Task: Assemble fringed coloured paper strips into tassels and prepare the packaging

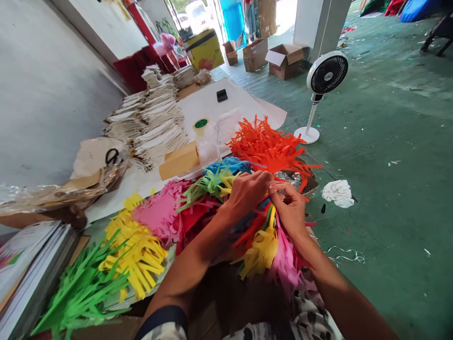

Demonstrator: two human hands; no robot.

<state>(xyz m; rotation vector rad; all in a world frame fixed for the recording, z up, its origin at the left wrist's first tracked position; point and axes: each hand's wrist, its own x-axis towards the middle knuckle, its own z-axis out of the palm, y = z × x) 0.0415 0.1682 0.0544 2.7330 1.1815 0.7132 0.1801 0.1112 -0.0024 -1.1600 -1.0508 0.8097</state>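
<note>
My left hand (pixel 250 188) is closed, its fingers curled together, and what it grips is hidden. Close against it, my right hand (pixel 290 208) pinches thumb and fingers near the tops of hanging paper tassels. A yellow tassel (pixel 264 248) and a pink tassel (pixel 285 259) droop below it over my lap. Just beyond the hands spreads a pile of fringed orange paper (pixel 267 146). To the left lie fringed bundles: light green (pixel 207 186), blue (pixel 230 165), pink (pixel 159 208), yellow (pixel 136 252) and green (pixel 88 283).
A white fan (pixel 327 75) stands on the green floor at right, near a crumpled white cloth (pixel 338 193). Stacks of pale paper bundles (pixel 159 118) line the left wall. A tape roll (pixel 201 123), black phone (pixel 222 95), scissors (pixel 112 156) and cardboard boxes (pixel 286 61) lie farther off.
</note>
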